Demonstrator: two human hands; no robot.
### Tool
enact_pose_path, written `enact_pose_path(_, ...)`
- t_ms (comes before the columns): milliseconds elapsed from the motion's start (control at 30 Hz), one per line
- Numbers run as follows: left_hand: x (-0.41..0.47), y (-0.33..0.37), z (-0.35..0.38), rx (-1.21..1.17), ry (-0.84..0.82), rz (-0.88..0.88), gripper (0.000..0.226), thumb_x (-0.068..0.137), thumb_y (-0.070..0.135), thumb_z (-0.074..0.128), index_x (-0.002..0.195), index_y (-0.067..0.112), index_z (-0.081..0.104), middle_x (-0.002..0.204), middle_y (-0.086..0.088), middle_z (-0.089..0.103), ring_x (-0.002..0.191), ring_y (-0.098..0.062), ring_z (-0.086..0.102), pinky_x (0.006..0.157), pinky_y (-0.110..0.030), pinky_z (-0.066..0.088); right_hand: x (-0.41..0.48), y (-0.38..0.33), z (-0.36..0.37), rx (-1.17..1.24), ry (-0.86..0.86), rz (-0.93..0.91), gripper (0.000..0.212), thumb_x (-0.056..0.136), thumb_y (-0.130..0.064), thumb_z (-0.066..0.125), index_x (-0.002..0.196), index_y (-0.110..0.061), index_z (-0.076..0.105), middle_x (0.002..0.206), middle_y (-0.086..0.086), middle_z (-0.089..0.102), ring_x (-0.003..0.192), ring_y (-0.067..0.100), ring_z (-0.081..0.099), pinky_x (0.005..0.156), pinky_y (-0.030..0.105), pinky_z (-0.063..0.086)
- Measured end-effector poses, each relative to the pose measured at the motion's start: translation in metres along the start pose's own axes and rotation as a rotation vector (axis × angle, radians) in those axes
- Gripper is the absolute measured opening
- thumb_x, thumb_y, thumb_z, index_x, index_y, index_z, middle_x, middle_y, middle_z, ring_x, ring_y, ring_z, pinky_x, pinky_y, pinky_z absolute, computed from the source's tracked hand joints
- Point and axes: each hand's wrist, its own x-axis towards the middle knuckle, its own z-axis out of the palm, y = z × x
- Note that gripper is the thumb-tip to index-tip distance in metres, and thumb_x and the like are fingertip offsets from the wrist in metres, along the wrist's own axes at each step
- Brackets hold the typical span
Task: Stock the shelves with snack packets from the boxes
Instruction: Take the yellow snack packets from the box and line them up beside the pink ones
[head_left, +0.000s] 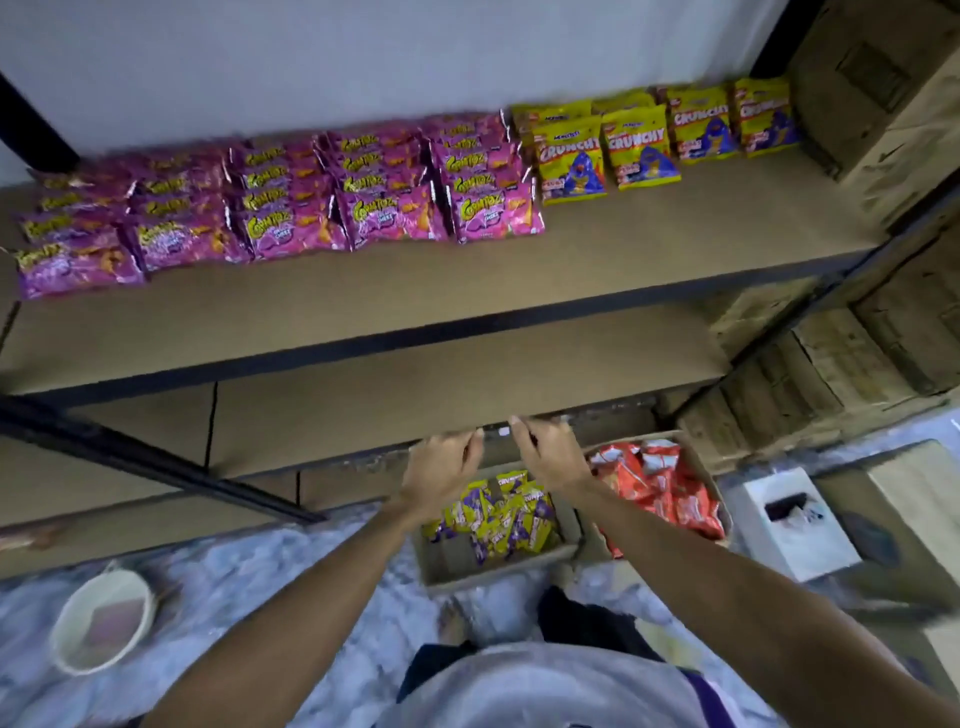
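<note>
Presently: both hands empty, poised over the yellow stock.

I read left hand (441, 465) and right hand (550, 457) as close together, fingers loose and half-curled, nothing in either, hanging above the box (493, 574) on the floor. Yellow packets (498, 519) lie jumbled inside, box only partly full; red packets (660, 488) sit just to the right. Above, the lower shelf (415, 395) shows bare board; the top shelf (571, 260) carries pink packets (311, 208) at left and a yellow row (639, 140) at right. Judgement: packets are light, air-puffed and soft, with glossy film that is likely slippery; contents would crush under a hard squeeze. I'd take them by the crimped top seam, or lightly across the flat faces, a few per hand.
</note>
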Motion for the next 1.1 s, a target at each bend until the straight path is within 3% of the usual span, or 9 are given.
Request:
enact_pose_path(167, -0.042, -0.024, 0.052, -0.037, -0.236, -0.142, 0.051, 0.105, 0.047, 0.026, 0.076, 0.018, 0.056, 0.071, -0.012, 0.067, 0.071, -0.035, 0.064, 0.062, -0.035, 0.049, -0.051, 0.032, 0.034, -0.045, -0.149, 0.190, 0.044, 0.106, -0.034, 0.042, 0.066, -0.021, 0.055, 0.056, -0.008, 0.047, 0.054, 0.018, 0.051, 0.057, 0.031, 0.039)
enact_pose_path(267, -0.056, -0.027, 0.071, -0.075, -0.333, -0.181, 0.040, 0.107, 0.035, 0.034, 0.087, 0.012, 0.061, 0.084, -0.016, 0.067, 0.083, -0.035, 0.063, 0.063, -0.035, 0.037, -0.062, 0.055, 0.047, -0.041, -0.218, 0.273, 0.048, 0.104, -0.045, 0.036, 0.060, -0.028, 0.044, 0.052, -0.010, 0.045, 0.045, 0.015, 0.045, 0.050, 0.031, 0.036)
enact_pose_path(467, -0.053, -0.043, 0.131, -0.097, -0.514, -0.306, 0.054, 0.106, 0.046, 0.022, 0.080, 0.011, 0.053, 0.078, -0.014, 0.060, 0.081, -0.036, 0.064, 0.069, -0.040, 0.048, -0.059, 0.108, 0.070, -0.081, -0.325, 0.347, 0.045, 0.106, -0.036, 0.041, 0.065, -0.018, 0.046, 0.054, -0.007, 0.043, 0.050, 0.022, 0.047, 0.052, 0.032, 0.036)
enact_pose_path(567, -0.050, -0.060, 0.176, -0.051, -0.589, -0.328, 0.074, 0.100, 0.055, 0.007, 0.102, 0.004, 0.062, 0.092, -0.016, 0.064, 0.087, -0.035, 0.064, 0.072, -0.039, 0.048, -0.056, 0.155, 0.098, -0.149, -0.436, 0.373, 0.041, 0.106, -0.036, 0.035, 0.093, -0.009, 0.062, 0.080, 0.012, 0.063, 0.076, 0.033, 0.061, 0.068, 0.038, 0.049)
enact_pose_path(633, -0.046, -0.073, 0.213, -0.058, -0.655, -0.384, 0.057, 0.106, 0.045, 0.018, 0.103, 0.006, 0.059, 0.102, -0.018, 0.064, 0.096, -0.035, 0.063, 0.077, -0.037, 0.045, -0.055, 0.189, 0.124, -0.225, -0.460, 0.343, 0.044, 0.104, -0.038, 0.029, 0.106, -0.009, 0.063, 0.095, 0.016, 0.066, 0.089, 0.035, 0.062, 0.075, 0.038, 0.046)
enact_pose_path(733, -0.047, -0.096, 0.271, -0.133, -0.677, -0.448, 0.052, 0.101, 0.060, 0.017, 0.077, 0.022, 0.044, 0.095, -0.013, 0.067, 0.096, -0.036, 0.065, 0.083, -0.041, 0.050, -0.051, 0.235, 0.167, -0.268, -0.448, 0.311, 0.054, 0.102, -0.042, 0.018, 0.106, -0.011, 0.062, 0.096, 0.015, 0.065, 0.088, 0.035, 0.061, 0.072, 0.036, 0.041)
enact_pose_path(867, -0.048, -0.135, 0.349, -0.122, -0.769, -0.484, 0.064, 0.089, 0.074, 0.010, 0.082, 0.024, 0.049, 0.111, -0.011, 0.070, 0.105, -0.031, 0.066, 0.091, -0.047, 0.051, -0.045, 0.305, 0.222, -0.209, -0.455, 0.385, 0.051, 0.103, -0.043, 0.022, 0.094, -0.012, 0.063, 0.088, 0.016, 0.064, 0.084, 0.036, 0.062, 0.071, 0.037, 0.044)
enact_pose_path(967, -0.047, -0.165, 0.407, -0.103, -0.780, -0.458, 0.055, 0.103, 0.055, 0.022, 0.083, 0.016, 0.055, 0.106, -0.014, 0.070, 0.098, -0.033, 0.066, 0.087, -0.046, 0.051, -0.038, 0.361, 0.266, -0.067, -0.408, 0.451, 0.043, 0.104, -0.039, 0.035, 0.068, -0.019, 0.048, 0.075, 0.017, 0.062, 0.076, 0.037, 0.064, 0.063, 0.035, 0.040)
enact_pose_path(1100, -0.037, -0.207, 0.482, -0.018, -0.725, -0.384, 0.046, 0.108, 0.038, 0.026, 0.090, 0.008, 0.056, 0.089, -0.016, 0.065, 0.086, -0.035, 0.064, 0.077, -0.046, 0.051, -0.022, 0.432, 0.326, -0.068, -0.435, 0.446, 0.046, 0.104, -0.042, 0.031, 0.064, -0.020, 0.036, 0.071, 0.015, 0.056, 0.074, 0.037, 0.060, 0.062, 0.034, 0.034)
